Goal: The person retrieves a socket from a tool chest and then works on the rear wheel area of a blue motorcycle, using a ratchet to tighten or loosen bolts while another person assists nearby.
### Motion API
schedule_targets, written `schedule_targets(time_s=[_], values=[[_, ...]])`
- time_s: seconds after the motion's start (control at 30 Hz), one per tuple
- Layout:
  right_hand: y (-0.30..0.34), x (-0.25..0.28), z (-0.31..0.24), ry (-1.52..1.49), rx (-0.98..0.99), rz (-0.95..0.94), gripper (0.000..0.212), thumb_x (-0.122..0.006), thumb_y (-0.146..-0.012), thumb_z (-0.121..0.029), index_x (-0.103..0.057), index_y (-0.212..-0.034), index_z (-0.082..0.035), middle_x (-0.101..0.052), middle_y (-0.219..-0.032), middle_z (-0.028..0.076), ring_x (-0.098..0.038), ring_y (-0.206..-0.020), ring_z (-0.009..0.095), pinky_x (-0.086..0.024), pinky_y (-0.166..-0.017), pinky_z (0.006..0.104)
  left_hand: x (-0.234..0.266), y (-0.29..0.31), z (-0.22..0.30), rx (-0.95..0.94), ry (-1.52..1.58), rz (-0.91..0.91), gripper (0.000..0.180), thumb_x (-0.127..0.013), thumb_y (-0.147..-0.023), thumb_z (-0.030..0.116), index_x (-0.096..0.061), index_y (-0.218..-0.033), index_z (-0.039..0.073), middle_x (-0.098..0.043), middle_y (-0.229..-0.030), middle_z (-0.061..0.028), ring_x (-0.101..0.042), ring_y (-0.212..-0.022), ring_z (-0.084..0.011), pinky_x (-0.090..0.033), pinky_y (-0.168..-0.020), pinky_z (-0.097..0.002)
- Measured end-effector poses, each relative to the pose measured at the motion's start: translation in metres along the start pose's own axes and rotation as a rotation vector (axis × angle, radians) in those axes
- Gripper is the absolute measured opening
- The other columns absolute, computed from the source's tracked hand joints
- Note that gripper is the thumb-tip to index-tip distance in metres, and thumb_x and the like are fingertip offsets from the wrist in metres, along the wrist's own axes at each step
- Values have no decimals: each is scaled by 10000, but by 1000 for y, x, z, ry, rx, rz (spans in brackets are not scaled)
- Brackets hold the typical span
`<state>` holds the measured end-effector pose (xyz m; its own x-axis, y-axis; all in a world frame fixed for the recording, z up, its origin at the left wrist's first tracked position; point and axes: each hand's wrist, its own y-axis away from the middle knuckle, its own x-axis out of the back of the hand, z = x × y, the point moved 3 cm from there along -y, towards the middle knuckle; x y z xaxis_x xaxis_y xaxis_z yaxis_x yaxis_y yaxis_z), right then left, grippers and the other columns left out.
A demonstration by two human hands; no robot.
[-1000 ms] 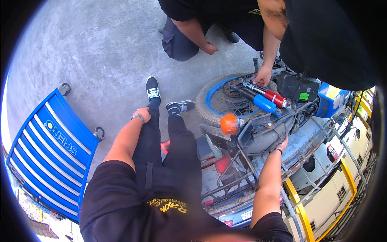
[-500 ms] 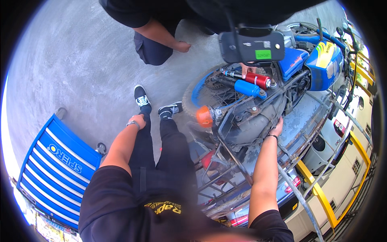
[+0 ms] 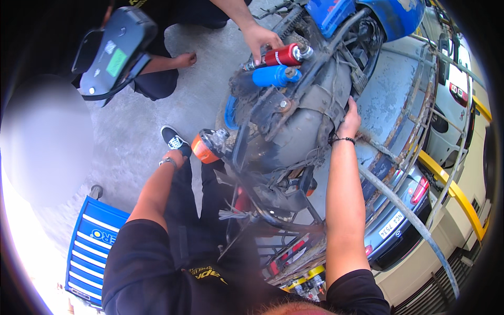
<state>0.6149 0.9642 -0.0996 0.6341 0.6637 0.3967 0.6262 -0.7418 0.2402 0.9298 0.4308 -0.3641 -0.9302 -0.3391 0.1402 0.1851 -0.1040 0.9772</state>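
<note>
My right hand (image 3: pixel 349 122) grips the side of a dusty motorcycle's tail (image 3: pixel 315 123), with its fingers curled behind the edge and partly hidden. My left hand (image 3: pixel 176 157) rests at my knee, and its fingers are mostly hidden. A red shock absorber (image 3: pixel 283 55) lies at a slant beside a blue shock absorber (image 3: pixel 272 77), both next to the motorcycle's frame. A co-worker's hand (image 3: pixel 261 40) holds the red one from above. An orange turn signal (image 3: pixel 206 148) sticks out from the rear, nearest my left hand.
A co-worker crouches opposite, with a black device bearing a green label (image 3: pixel 116 60) in front. A blue tool cabinet (image 3: pixel 93 252) stands at the lower left. Metal railing (image 3: pixel 409 218) runs along the right, by parked cars (image 3: pixel 396 231). A blurred pale shape covers the left side.
My view has shifted closer to the motorcycle's rear. The co-worker's device has moved left, and their hand on the red shock absorber shows more fully. My right hand stays on the motorcycle.
</note>
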Motion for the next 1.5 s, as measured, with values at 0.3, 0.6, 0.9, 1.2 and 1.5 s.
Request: schedule_targets(time_s=[0.3,0.6,0.9,1.2,1.5], values=[[18,-7,-12,196,-23,125,694,-848,-860,-448,-573,-1125,132,-658,-1151,229,-622,-1058,275,-489,-980,375,22,39,94,-367,490,389,447,-552,-1004,447,-571,-1365,183,-622,-1323,-110,-583,-1237,-292,-483,-1035,-434],[35,-11,-28,191,-49,116,652,-856,-873,-403,-549,-1123,115,-652,-1151,220,-622,-1069,265,-488,-984,365,30,55,101,-521,1198,419,277,-434,-1059,386,-600,-1144,181,-623,-1055,-15,-603,-970,-208,-512,-850,-413],[39,-12,-36,246,-76,113,648,-850,-874,-409,-546,-1142,97,-648,-1165,222,-620,-1080,281,-481,-997,380,11,40,49,-290,689,262,304,-471,-1032,405,-618,-1149,166,-649,-1047,-41,-625,-969,-243,-524,-852,-427],[46,-15,-46,219,-99,132,613,-844,-876,-391,-543,-1146,71,-644,-1169,205,-617,-1081,282,-479,-997,389,-38,19,33,-128,171,83,389,-552,-981,446,-633,-1218,148,-682,-1114,-101,-648,-1045,-311,-531,-906,-451],[39,-14,-35,194,-74,128,610,-854,-878,-392,-549,-1126,75,-660,-1127,195,-629,-1045,263,-492,-971,375,-60,-2,20,-147,26,108,505,-633,-930,487,-647,-1286,130,-714,-1181,-162,-670,-1120,-379,-538,-961,-475]])
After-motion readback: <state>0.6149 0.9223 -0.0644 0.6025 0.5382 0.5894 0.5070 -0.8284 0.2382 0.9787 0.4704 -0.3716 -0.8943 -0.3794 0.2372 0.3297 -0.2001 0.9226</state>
